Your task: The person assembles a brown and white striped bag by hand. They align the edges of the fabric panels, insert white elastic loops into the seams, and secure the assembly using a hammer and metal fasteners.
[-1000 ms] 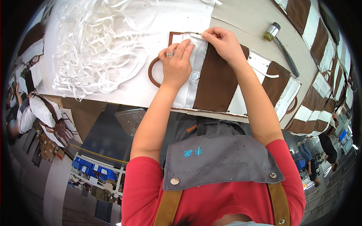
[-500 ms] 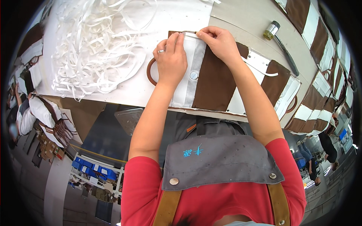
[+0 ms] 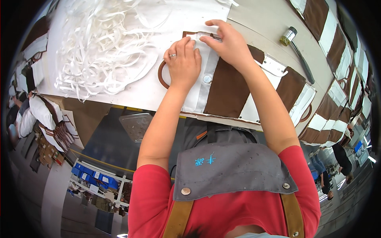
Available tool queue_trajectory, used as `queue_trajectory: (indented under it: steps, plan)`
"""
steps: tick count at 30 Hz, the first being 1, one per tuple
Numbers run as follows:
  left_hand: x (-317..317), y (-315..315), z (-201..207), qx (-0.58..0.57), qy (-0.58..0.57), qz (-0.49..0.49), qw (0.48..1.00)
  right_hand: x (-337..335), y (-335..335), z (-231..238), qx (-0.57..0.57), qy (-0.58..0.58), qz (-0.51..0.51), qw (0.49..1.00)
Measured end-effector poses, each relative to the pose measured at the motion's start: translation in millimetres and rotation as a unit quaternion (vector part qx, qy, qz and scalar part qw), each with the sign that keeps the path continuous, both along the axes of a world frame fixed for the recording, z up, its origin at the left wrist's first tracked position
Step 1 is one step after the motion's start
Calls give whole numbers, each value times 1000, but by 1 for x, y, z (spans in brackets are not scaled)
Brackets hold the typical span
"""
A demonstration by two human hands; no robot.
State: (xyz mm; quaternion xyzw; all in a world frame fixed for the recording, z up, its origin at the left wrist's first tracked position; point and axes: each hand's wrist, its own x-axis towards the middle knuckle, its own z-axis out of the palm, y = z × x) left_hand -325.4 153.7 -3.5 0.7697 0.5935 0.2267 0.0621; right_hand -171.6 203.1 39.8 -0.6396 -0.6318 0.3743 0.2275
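Blue bins (image 3: pixel 95 177) sit on a white rack (image 3: pixel 120 191).

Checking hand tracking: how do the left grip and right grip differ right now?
Ring: the left grip wears a ring; none shows on the right grip.
Fingers: the left grip's lie close together; the right grip's thumb and index finger are parted.
Place: the left grip is nearer the brown loop, the right grip nearer the brown panel.
Shared: both ungloved, near the top edge.
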Motion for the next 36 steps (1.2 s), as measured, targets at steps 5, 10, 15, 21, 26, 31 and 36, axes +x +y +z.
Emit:
queue_trajectory:
  steps: [5,10,15,21,26,31,36]
  plan:
    - [2,0,1,5,4,-6,1000,-13,17,-15,137,-156,197,958]
    - [0,0,-1,19,12,-10,1000,-8,28,-26,232,-199,318,898]
    - [0,2,-1,40,10,-12,999,-17,27,-25,161,-254,261,917]
    - [0,2,0,24,6,-16,1000,-9,44,-7,18,-201,77,976]
    - [1,2,1,23,19,-13,999,23,33,40,-37,-65,53,996]
    - [1,0,6,1,0,-18,1000,28,-1,24,-71,12,48,996]
    - [4,-3,11,13,-8,-61,998,16,-4,12,-141,72,25,987]
